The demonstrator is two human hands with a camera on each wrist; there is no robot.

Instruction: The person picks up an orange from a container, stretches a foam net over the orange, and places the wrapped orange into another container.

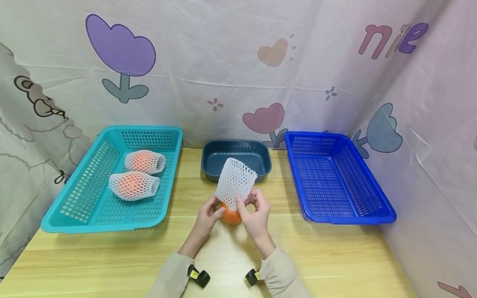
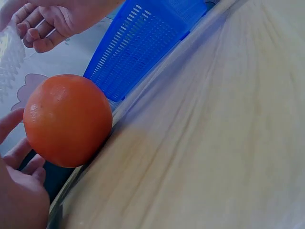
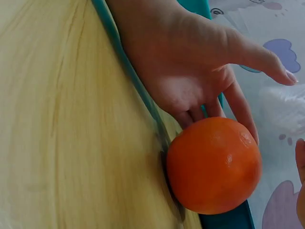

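Note:
A round, shiny orange (image 1: 232,217) sits on the wooden table between the two hands. Over it stands a white foam net sleeve (image 1: 235,180), whose lower edge overlaps the fruit's top in the head view. My right hand (image 1: 257,213) pinches the sleeve's lower right edge between thumb and fingers. At the fruit's left side is my left hand (image 1: 206,219); the right wrist view shows its fingers against the orange (image 3: 214,165), thumb held apart. In the left wrist view the right hand (image 2: 57,21) is above the orange (image 2: 68,120), with part of the sleeve (image 2: 10,62) at the edge.
On the left stands a teal basket (image 1: 173,165) with two net-wrapped fruits (image 1: 133,186). A dark blue tray (image 1: 206,165) is behind the hands. To the right is a blue basket (image 1: 318,178). A patterned cloth (image 1: 208,49) hangs behind and beside the table.

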